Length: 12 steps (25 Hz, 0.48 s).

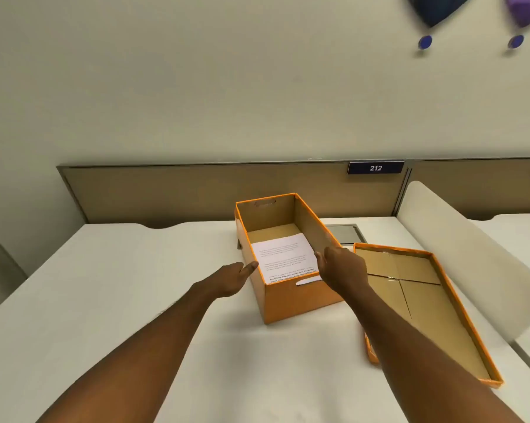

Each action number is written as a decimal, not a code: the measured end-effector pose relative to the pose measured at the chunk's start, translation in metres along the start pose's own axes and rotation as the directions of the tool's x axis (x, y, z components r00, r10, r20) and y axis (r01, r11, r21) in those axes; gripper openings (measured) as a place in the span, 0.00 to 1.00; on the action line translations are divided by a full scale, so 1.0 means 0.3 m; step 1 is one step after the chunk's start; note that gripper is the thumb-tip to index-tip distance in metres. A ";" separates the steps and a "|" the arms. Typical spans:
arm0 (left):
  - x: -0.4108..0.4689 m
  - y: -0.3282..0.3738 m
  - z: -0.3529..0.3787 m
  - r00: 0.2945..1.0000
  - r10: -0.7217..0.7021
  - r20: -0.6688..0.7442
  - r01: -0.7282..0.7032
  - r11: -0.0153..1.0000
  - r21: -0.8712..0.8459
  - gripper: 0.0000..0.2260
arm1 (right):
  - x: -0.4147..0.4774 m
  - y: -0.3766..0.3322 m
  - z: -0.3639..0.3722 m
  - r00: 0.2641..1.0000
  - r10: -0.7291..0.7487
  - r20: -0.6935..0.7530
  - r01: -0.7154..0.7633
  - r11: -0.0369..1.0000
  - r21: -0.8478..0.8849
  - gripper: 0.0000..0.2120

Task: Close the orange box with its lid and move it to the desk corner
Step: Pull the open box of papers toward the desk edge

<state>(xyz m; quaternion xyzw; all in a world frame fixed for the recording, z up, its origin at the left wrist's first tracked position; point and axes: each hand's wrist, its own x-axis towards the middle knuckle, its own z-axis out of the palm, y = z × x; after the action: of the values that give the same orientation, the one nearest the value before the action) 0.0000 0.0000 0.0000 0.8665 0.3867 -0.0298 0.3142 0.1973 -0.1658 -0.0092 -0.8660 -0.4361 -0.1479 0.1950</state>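
- Your orange box (pixel 291 288) stands open near the middle of the white desk (pixel 105 285), its long axis running away from you and slanted a little to the left, one short end with a handle slot facing you
- A printed sheet (pixel 283 257) lies flat on the floor of the box, so nothing stands above the rim to stop the lid seating
- The lid (pixel 416 300) lies upside down just right of the box, hollow side up, its near-left corner hidden under your right forearm; its long axis also runs away from you but slants the opposite way, so in my judgement you must flip it and turn it to match the box
- Your left hand (pixel 230 277) is beside the left wall, fingers loosely together and pointing at it; I cannot tell if they touch
- Your right hand (pixel 340 265) sits at the right rim, fingers curled over the wall, gripping nothing else
- Both hands flank the box, likely to steady or square it before you reach for the lid
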 end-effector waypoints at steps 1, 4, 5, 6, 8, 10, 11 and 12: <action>0.004 0.009 0.023 1.000 -0.009 -0.012 0.008 0.999 -0.047 0.33 | -0.016 0.022 0.008 1.000 0.025 0.001 -0.025 1.000 0.012 0.13; 0.018 0.024 0.074 0.987 -0.133 -0.090 0.112 0.970 -0.215 0.27 | -0.042 0.082 0.029 0.991 0.127 -0.028 -0.126 0.991 0.048 0.15; 0.032 0.027 0.097 0.981 -0.176 -0.083 0.146 0.947 -0.285 0.28 | -0.040 0.101 0.035 0.984 0.177 -0.035 -0.174 0.983 0.065 0.16; 0.042 0.030 0.120 0.974 -0.222 -0.053 0.188 0.913 -0.363 0.30 | -0.034 0.117 0.040 0.970 0.241 -0.040 -0.237 0.968 0.086 0.17; 0.057 0.041 0.156 0.959 -0.282 0.014 0.250 0.827 -0.504 0.34 | -0.013 0.153 0.056 0.924 0.380 -0.034 -0.369 0.912 0.178 0.19; 0.080 0.057 0.187 0.946 -0.322 0.039 0.284 0.766 -0.576 0.37 | 0.021 0.187 0.083 0.867 0.496 0.044 -0.482 0.814 0.324 0.22; 0.089 0.064 0.199 0.940 -0.338 0.040 0.292 0.740 -0.606 0.38 | 0.040 0.198 0.097 0.834 0.541 0.109 -0.537 0.749 0.388 0.24; 0.098 0.073 0.209 0.934 -0.355 0.045 0.302 0.713 -0.633 0.40 | 0.056 0.211 0.113 0.808 0.566 0.166 -0.575 0.693 0.436 0.25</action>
<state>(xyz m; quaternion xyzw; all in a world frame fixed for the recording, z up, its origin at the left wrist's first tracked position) 0.0477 -0.0273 -0.0474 0.6284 0.5340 0.0809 0.5599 0.2614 -0.1725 -0.0450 -0.8864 -0.1701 0.0372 0.4289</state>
